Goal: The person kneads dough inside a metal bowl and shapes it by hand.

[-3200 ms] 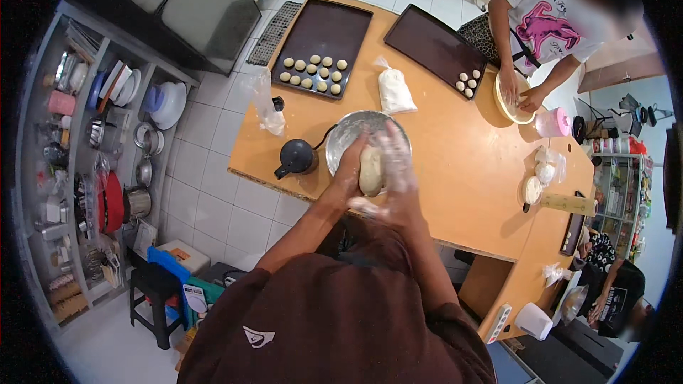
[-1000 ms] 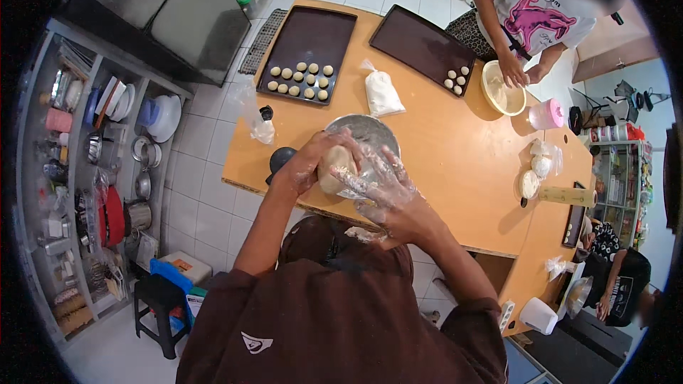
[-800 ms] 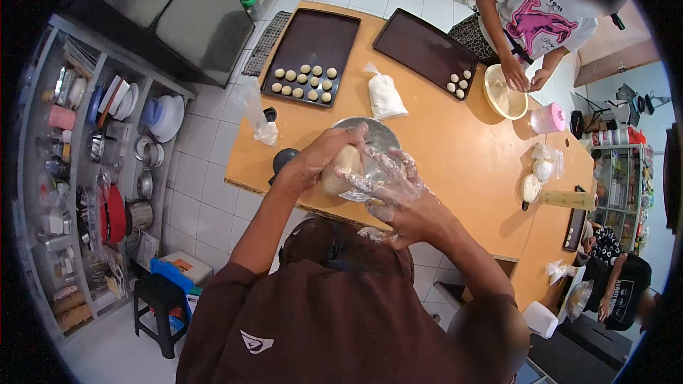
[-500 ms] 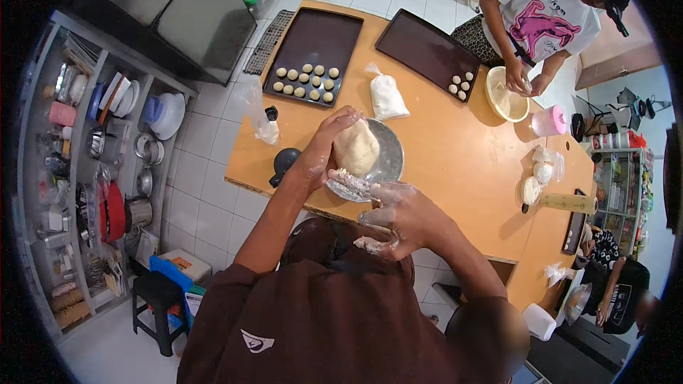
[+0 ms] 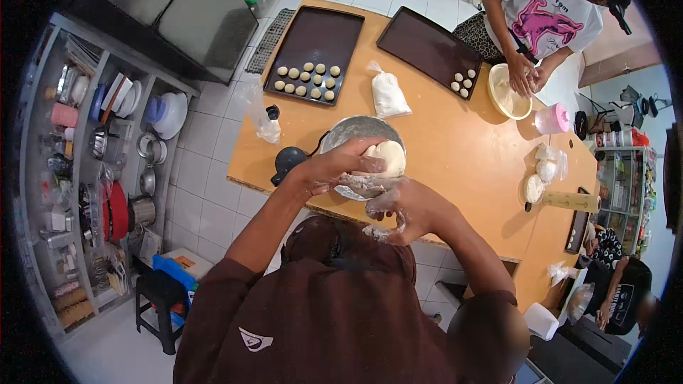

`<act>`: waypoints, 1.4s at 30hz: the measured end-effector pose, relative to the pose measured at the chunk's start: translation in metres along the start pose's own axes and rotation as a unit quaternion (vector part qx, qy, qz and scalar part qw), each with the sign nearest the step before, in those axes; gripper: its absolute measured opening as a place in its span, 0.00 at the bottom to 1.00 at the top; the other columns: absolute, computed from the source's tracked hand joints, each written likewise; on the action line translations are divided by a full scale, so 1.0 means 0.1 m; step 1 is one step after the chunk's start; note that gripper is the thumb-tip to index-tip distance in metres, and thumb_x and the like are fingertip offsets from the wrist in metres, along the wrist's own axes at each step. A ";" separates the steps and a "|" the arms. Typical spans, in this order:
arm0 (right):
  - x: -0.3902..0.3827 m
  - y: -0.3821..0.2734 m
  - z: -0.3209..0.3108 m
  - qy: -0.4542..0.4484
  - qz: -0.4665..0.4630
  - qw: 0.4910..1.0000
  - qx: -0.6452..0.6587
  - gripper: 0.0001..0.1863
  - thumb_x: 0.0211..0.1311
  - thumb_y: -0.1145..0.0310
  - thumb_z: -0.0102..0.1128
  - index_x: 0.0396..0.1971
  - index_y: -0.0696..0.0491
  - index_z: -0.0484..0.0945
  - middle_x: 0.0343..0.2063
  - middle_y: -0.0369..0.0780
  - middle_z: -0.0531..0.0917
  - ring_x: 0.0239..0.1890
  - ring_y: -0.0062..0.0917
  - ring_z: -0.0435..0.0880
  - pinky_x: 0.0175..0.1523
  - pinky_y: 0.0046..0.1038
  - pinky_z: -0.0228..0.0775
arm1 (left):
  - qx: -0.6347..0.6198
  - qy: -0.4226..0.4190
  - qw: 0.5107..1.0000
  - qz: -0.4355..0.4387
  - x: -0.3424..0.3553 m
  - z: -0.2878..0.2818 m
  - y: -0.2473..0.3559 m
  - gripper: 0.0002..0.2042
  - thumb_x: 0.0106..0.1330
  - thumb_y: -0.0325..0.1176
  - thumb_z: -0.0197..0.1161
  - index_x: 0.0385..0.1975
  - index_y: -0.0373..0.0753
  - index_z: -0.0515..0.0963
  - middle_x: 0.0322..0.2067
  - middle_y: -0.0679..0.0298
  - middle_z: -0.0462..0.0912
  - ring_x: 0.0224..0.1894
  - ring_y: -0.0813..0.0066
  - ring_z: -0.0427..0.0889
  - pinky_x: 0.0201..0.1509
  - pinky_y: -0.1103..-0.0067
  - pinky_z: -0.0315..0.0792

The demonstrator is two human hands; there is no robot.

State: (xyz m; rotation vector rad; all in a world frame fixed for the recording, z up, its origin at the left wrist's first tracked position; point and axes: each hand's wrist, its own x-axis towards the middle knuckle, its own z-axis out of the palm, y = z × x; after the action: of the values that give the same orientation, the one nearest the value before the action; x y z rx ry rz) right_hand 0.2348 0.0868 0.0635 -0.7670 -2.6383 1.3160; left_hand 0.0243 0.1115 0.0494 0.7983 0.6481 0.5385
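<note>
A large pale lump of dough (image 5: 389,157) is in my left hand (image 5: 340,163), tipped over the right side of a grey metal bowl (image 5: 352,129). My fingers wrap over the dough's near left side, hiding part of it. Just below, my right hand (image 5: 413,206) has white, sticky paste on its fingers, which are bent and apart. Its forefinger reaches under the dough beside my left palm; whether it touches the dough I cannot tell.
Dark baking trays (image 5: 313,35) (image 5: 420,46) hold small dough balls. A bag of white powder (image 5: 388,96) and a black round object (image 5: 290,159) stand near the bowl. Across the wooden table (image 5: 455,163), another person works over a yellow bowl (image 5: 523,110) beside a pink-lidded jar (image 5: 551,119).
My left hand has turned over and lowered the dough to the right, uncovering the bowl's inside. My right fingers have curled in more. The other person's hands have come together.
</note>
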 end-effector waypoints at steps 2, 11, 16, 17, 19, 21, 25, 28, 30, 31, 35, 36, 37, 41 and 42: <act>0.00 0.12 0.01 -0.025 0.018 0.998 0.061 0.15 0.43 0.57 0.68 0.26 0.53 0.79 0.25 0.43 0.83 0.29 0.39 0.83 0.35 0.38 0.75 | 0.106 -0.023 0.994 -0.010 0.07 0.04 0.04 0.34 0.68 0.47 0.57 0.66 0.30 0.58 0.56 0.54 0.72 0.55 0.72 0.75 0.57 0.78 0.74; 0.02 0.19 0.01 0.006 0.038 0.988 0.148 0.16 0.44 0.58 0.70 0.29 0.53 0.80 0.27 0.41 0.83 0.32 0.35 0.83 0.39 0.34 0.75 | -0.035 0.032 0.998 0.048 0.14 -0.14 -0.09 0.24 0.72 0.49 0.49 0.40 0.29 0.78 0.41 0.56 0.82 0.43 0.74 0.81 0.46 0.79 0.77; -0.03 0.15 -0.04 0.018 0.042 0.991 0.129 0.17 0.43 0.57 0.71 0.29 0.53 0.80 0.28 0.41 0.83 0.36 0.37 0.81 0.44 0.36 0.72 | -0.053 0.066 0.995 0.056 0.06 -0.04 -0.12 0.26 0.62 0.42 0.68 0.57 0.43 0.67 0.50 0.61 0.78 0.41 0.79 0.81 0.31 0.89 0.77; -0.06 0.11 -0.06 0.015 0.060 0.990 0.125 0.17 0.42 0.57 0.71 0.30 0.53 0.81 0.28 0.41 0.82 0.36 0.39 0.80 0.45 0.37 0.71 | -0.054 0.065 0.995 0.054 0.05 -0.07 -0.13 0.26 0.62 0.42 0.68 0.57 0.43 0.67 0.50 0.61 0.78 0.41 0.79 0.81 0.31 0.89 0.77; -0.07 0.10 -0.08 0.014 0.046 0.993 0.108 0.17 0.42 0.58 0.70 0.29 0.53 0.80 0.28 0.42 0.82 0.36 0.40 0.79 0.45 0.37 0.70 | -0.037 0.003 0.999 -0.011 0.04 -0.16 -0.13 0.30 0.59 0.43 0.71 0.59 0.42 0.67 0.48 0.63 0.77 0.40 0.79 0.81 0.36 0.86 0.80; -0.05 0.07 -0.13 0.012 0.025 0.996 0.089 0.17 0.42 0.58 0.70 0.28 0.54 0.80 0.29 0.42 0.82 0.35 0.40 0.79 0.44 0.37 0.70 | -0.044 -0.025 0.998 -0.032 0.08 -0.21 -0.18 0.31 0.59 0.43 0.71 0.60 0.41 0.67 0.47 0.64 0.77 0.40 0.79 0.80 0.36 0.85 0.79; -0.04 0.00 -0.23 -0.060 0.052 0.993 0.083 0.17 0.42 0.57 0.70 0.27 0.54 0.79 0.26 0.42 0.82 0.32 0.37 0.80 0.38 0.35 0.72 | 0.051 -0.077 0.985 -0.142 0.07 -0.26 -0.07 0.36 0.57 0.43 0.72 0.64 0.39 0.65 0.45 0.64 0.78 0.41 0.79 0.78 0.38 0.84 0.77; -0.05 -0.02 -0.20 -0.065 0.031 0.994 0.086 0.17 0.41 0.57 0.70 0.24 0.55 0.79 0.24 0.42 0.81 0.30 0.34 0.81 0.33 0.32 0.73 | 0.105 -0.112 0.974 -0.164 0.08 -0.30 -0.06 0.38 0.54 0.39 0.74 0.65 0.38 0.64 0.45 0.65 0.78 0.46 0.78 0.78 0.46 0.82 0.74; -0.03 0.00 -0.17 -0.062 0.014 0.994 0.090 0.17 0.41 0.57 0.69 0.22 0.56 0.79 0.22 0.43 0.81 0.28 0.35 0.81 0.32 0.33 0.72 | 0.153 -0.140 0.967 -0.150 0.13 -0.35 -0.10 0.38 0.52 0.37 0.75 0.64 0.37 0.65 0.45 0.66 0.79 0.46 0.78 0.78 0.50 0.80 0.73; -0.02 0.03 -0.17 -0.076 0.022 0.992 0.099 0.16 0.41 0.58 0.68 0.20 0.57 0.78 0.20 0.44 0.80 0.27 0.36 0.81 0.32 0.34 0.72 | 0.205 -0.172 0.957 -0.116 0.16 -0.37 -0.12 0.36 0.52 0.33 0.74 0.63 0.37 0.66 0.43 0.64 0.80 0.43 0.77 0.79 0.43 0.79 0.76; 0.01 0.14 -0.13 -0.101 0.043 0.990 0.092 0.16 0.41 0.59 0.68 0.16 0.59 0.77 0.17 0.45 0.79 0.24 0.38 0.80 0.32 0.35 0.71 | 0.266 -0.199 0.941 -0.057 0.21 -0.27 -0.10 0.32 0.49 0.26 0.73 0.56 0.36 0.69 0.37 0.63 0.82 0.37 0.78 0.81 0.35 0.81 0.75; 0.03 0.14 -0.14 -0.102 0.042 0.990 0.092 0.16 0.41 0.59 0.68 0.16 0.59 0.77 0.17 0.45 0.79 0.24 0.38 0.80 0.32 0.35 0.71 | 0.266 -0.198 0.942 -0.057 0.21 -0.27 -0.11 0.32 0.49 0.26 0.73 0.56 0.36 0.69 0.37 0.63 0.82 0.37 0.78 0.81 0.35 0.81 0.75; 0.04 0.13 -0.15 -0.128 0.031 0.987 0.088 0.15 0.40 0.60 0.67 0.18 0.58 0.77 0.18 0.46 0.79 0.25 0.40 0.80 0.33 0.37 0.71 | 0.277 -0.185 0.941 -0.065 0.19 -0.25 -0.13 0.31 0.47 0.26 0.73 0.54 0.36 0.70 0.37 0.63 0.82 0.37 0.76 0.81 0.36 0.79 0.76; 0.01 0.18 -0.05 -0.127 0.001 0.980 0.152 0.15 0.38 0.62 0.66 0.20 0.59 0.77 0.18 0.46 0.78 0.24 0.39 0.78 0.32 0.38 0.68 | 0.328 -0.105 0.936 -0.064 0.12 -0.06 -0.14 0.27 0.41 0.31 0.77 0.44 0.39 0.74 0.37 0.66 0.81 0.42 0.77 0.79 0.47 0.75 0.73; 0.01 0.19 -0.04 -0.126 0.002 0.980 0.153 0.15 0.38 0.62 0.66 0.20 0.59 0.77 0.18 0.46 0.78 0.24 0.39 0.78 0.32 0.38 0.68 | 0.328 -0.106 0.936 -0.064 0.11 -0.02 -0.19 0.27 0.41 0.31 0.77 0.44 0.39 0.74 0.37 0.66 0.81 0.42 0.77 0.79 0.47 0.75 0.73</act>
State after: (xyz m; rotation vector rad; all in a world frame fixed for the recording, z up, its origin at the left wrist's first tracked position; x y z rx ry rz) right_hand 0.2426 0.0999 0.0516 -0.5951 -2.5145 1.8741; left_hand 0.0345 0.1089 0.0303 1.4095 0.6787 0.0973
